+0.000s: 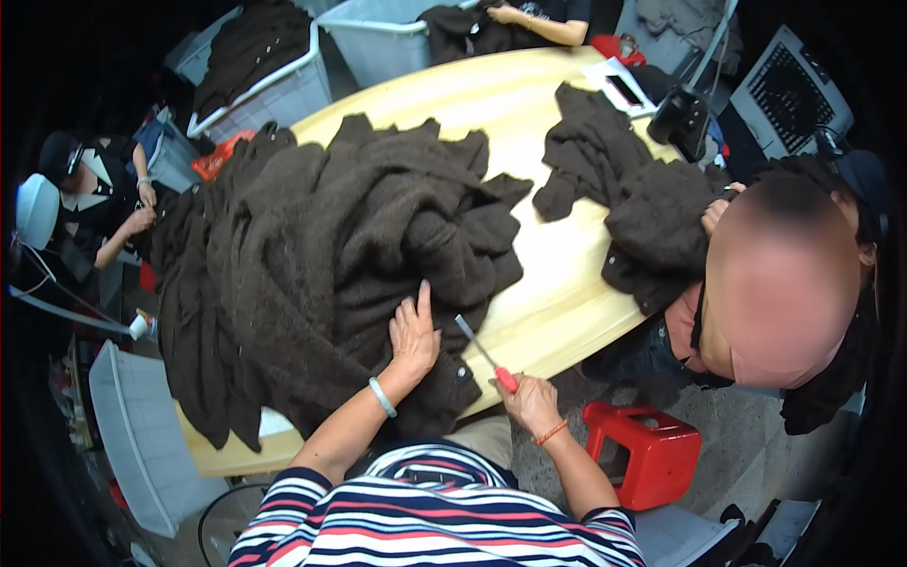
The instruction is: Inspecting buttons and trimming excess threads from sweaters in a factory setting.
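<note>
A large heap of dark brown knitted garments (321, 227) covers the left and middle of a pale wooden table (553, 321). My left hand (414, 333) rests on the near right side of this heap, its index finger stretched out and the others loosely bent, gripping nothing. Just to the right, my right hand (533, 404) is closed round the red handle of a screwdriver-like tool (480, 342). Its thin, straight metal shaft points up and left, above the table's near edge. Below my left hand, a garment corner with a shiny button hangs over that edge.
On the right, a person in pink (680, 331) handles more brown garments (661, 217). Another person (113, 203) works at the far left. Grey bins (269, 99) stand behind the table. A red stool (647, 454) is on the floor to my right.
</note>
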### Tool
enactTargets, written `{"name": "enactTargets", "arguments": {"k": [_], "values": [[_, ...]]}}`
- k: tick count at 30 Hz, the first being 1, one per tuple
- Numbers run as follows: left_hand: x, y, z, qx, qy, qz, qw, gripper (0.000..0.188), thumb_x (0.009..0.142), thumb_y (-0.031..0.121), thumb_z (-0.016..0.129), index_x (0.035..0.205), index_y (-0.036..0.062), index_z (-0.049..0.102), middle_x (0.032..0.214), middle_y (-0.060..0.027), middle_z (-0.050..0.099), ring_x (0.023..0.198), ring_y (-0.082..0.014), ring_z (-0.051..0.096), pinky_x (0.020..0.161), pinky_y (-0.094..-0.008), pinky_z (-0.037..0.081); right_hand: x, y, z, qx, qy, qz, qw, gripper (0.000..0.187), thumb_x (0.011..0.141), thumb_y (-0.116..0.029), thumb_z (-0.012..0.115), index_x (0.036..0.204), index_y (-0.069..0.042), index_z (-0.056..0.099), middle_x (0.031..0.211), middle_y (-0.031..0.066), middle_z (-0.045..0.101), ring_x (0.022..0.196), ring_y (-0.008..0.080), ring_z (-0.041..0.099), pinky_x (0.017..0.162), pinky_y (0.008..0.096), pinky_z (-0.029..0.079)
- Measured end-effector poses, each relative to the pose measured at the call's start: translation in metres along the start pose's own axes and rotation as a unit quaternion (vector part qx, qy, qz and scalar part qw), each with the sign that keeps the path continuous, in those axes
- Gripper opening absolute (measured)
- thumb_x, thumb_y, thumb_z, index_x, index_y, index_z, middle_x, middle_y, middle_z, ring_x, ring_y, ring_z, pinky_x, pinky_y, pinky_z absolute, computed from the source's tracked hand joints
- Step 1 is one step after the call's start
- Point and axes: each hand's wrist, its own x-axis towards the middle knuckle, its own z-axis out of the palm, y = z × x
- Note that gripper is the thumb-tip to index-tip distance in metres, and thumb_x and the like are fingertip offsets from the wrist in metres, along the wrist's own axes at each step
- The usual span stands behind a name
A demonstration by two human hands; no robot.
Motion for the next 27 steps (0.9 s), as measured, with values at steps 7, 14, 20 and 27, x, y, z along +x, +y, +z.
{"name": "enactTargets", "arguments": {"k": [7, 14, 20, 27], "values": [[-0.005, -0.017, -0.060, -0.432, -0.091, -0.006, 0.897, 0.040, 0.075, -0.004, 0.059, 0.114, -0.0031, 0.061, 0.103, -0.0074, 0.065, 0.096, -0.0176, 0.061, 0.087, -0.0285, 0.047, 0.012, 0.000, -0.012, 0.203, 0.100, -0.152, 0.962, 0.031, 0.084, -0.024, 0.073, 0.112, -0.012, 0.068, 0.082, 0.0227, 0.066, 0.075, 0.0362, 0.067, 0.067, 0.0402, 0.052], [-0.064, 0.055, -0.233, -0.566, -0.311, 0.306, 0.699, 0.023, 0.090, 0.008, 0.066, 0.100, -0.0123, 0.062, 0.085, -0.0165, 0.065, 0.069, -0.0232, 0.062, 0.064, -0.0330, 0.047, 0.043, -0.057, -0.044, 0.235, 0.147, -0.234, 0.932, 0.064, 0.068, -0.008, 0.078, 0.126, -0.001, 0.052, 0.113, 0.0185, 0.061, 0.094, 0.0393, 0.064, 0.077, 0.0436, 0.052], [-0.103, 0.039, -0.256, -0.554, -0.327, 0.391, 0.659, 0.030, 0.094, 0.018, 0.062, 0.100, -0.0115, 0.061, 0.089, -0.0218, 0.063, 0.078, -0.0382, 0.063, 0.065, -0.0415, 0.049, 0.076, -0.104, -0.028, 0.219, 0.250, -0.315, 0.889, 0.049, 0.076, 0.004, 0.056, 0.125, 0.000, 0.052, 0.113, 0.0268, 0.062, 0.100, 0.0460, 0.062, 0.084, 0.0462, 0.050], [-0.179, -0.095, -0.307, -0.684, -0.139, 0.420, 0.580, 0.033, 0.101, 0.020, 0.043, 0.080, -0.0001, 0.058, 0.072, -0.0105, 0.058, 0.065, -0.0249, 0.059, 0.063, -0.0443, 0.050, 0.070, -0.071, -0.090, 0.313, 0.214, -0.262, 0.888, 0.058, 0.062, 0.013, 0.042, 0.116, 0.006, 0.061, 0.095, 0.0153, 0.067, 0.091, 0.0267, 0.066, 0.085, 0.0357, 0.051]]}}
